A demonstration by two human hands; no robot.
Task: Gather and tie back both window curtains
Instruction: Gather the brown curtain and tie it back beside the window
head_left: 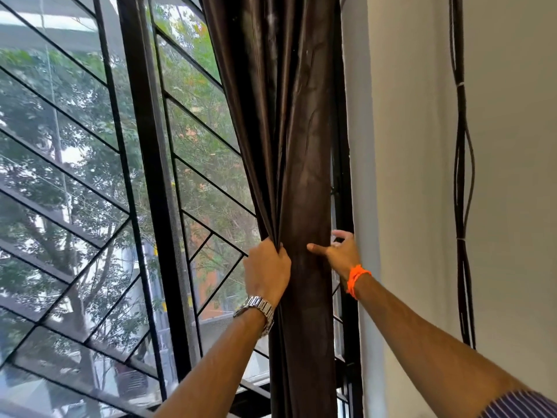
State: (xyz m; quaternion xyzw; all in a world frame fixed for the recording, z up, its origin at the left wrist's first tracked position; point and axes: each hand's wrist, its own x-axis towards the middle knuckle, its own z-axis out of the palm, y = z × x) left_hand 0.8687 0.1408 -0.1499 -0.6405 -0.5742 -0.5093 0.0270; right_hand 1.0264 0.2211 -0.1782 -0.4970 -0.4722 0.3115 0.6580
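A dark brown curtain (298, 152) hangs bunched into a narrow column at the right side of the window. My left hand (266, 271), with a metal watch on the wrist, is clenched on the curtain's left folds at mid height. My right hand (339, 251), with an orange thread band on the wrist, reaches around the curtain's right edge, thumb lying across the front of the fabric and fingers spread behind it toward the frame. No tie-back is visible. Only this one curtain is in view.
The window (90, 176) has a black frame and diagonal black grille bars, with trees outside. A white wall (407, 176) stands right of the curtain. Black cables (462, 188) run down the wall further right.
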